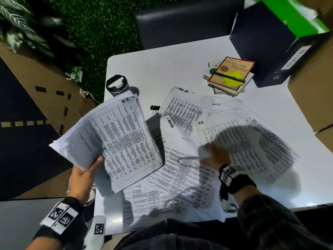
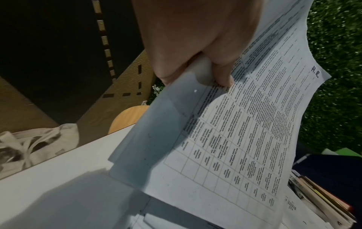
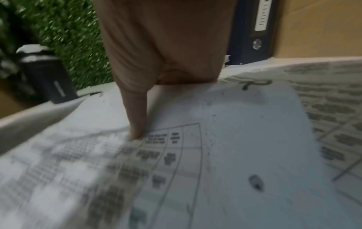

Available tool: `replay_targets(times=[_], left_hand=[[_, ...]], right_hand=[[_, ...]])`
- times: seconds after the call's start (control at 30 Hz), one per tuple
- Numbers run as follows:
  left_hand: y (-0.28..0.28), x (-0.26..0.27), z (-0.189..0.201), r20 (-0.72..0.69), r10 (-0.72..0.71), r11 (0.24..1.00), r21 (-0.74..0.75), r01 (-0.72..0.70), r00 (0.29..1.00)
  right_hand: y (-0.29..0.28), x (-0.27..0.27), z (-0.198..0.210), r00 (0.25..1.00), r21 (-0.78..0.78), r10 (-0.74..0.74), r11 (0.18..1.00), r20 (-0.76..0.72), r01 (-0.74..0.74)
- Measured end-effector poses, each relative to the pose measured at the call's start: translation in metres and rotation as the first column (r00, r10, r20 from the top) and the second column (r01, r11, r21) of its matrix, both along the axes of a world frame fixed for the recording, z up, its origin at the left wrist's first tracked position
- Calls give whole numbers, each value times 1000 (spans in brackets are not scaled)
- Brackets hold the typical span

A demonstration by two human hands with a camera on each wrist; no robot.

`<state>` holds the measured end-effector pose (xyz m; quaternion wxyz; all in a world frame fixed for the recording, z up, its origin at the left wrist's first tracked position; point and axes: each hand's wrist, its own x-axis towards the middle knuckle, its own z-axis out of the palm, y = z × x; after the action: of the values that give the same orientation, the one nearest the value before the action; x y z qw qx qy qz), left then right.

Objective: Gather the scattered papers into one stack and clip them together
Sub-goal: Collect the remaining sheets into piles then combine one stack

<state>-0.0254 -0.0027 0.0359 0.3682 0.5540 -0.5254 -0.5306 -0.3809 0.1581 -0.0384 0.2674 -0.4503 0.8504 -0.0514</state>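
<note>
**On the desk: papers half gathered, clip waiting**

At the left edge of the desk (image 1: pixel 180 69), the left hand (image 1: pixel 82 177) holds a gathered sheaf of papers (image 1: pixel 115 141) up off the surface, thumb on the printed face and the fingers (image 2: pixel 223 77) curled behind, pinching the sheaf near its lower corner. The sheets sag and fan away from that one hold; they look light and floppy, and their edges are not squared.

Just beyond the sheaf stands a dark travel mug (image 1: pixel 118 85), and to its right a small black binder clip (image 1: pixel 155 107) lies on the desk, untouched, near the loose sheets.

Across the middle, the scattered papers (image 1: pixel 183 177) overlap one another flat on the desk. Flat, thin sheets give no edge to grab from above; my judgement is that sliding one until a corner lifts, or taking it at a free corner, works best, since a hard pinch would crease it.

Further right, the right hand (image 1: pixel 214 156) rests on those sheets. In the right wrist view one finger (image 3: pixel 137 117) is straight, pressing its tip onto a page that bows up; the other fingers I cannot tell, as motion blurs them.

At the far right sit a stack of books (image 1: pixel 230 74) and a dark binder (image 1: pixel 270 46).
</note>
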Motion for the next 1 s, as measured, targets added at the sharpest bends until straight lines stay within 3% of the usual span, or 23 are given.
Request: replay_targets(times=[0.13, 0.3, 0.4, 0.47, 0.57, 0.63, 0.77, 0.87, 1.0], left_hand=[[5, 4, -1, 6, 29, 999, 29, -29, 1000], [6, 11, -4, 7, 38, 998, 49, -38, 999], [6, 12, -5, 19, 34, 996, 76, -36, 999], [6, 12, -7, 30, 37, 995, 88, -39, 999], [6, 9, -8, 33, 43, 996, 82, -46, 999], [5, 7, -8, 40, 42, 997, 69, -44, 998], [5, 0, -6, 54, 23, 999, 37, -25, 998], [6, -3, -4, 58, 13, 999, 33, -15, 998], [4, -4, -3, 63, 24, 998, 50, -27, 998]], right_hand=[[13, -18, 8, 915, -123, -63, 985, 398, 121], [43, -67, 32, 841, -36, -200, 967, 503, 251], [62, -90, 37, 869, 55, -160, 987, 468, 152], [71, -100, 39, 874, -12, -256, 958, 414, 286], [86, -118, 43, 795, -172, -500, 799, 343, 576], [96, -129, 35, 759, -143, -575, 761, 305, 633], [108, -132, 5, 773, -21, -619, 778, 142, 627], [114, -135, -32, 802, -15, -593, 803, 64, 595], [94, -111, -8, 783, -65, -610, 782, 119, 620]])
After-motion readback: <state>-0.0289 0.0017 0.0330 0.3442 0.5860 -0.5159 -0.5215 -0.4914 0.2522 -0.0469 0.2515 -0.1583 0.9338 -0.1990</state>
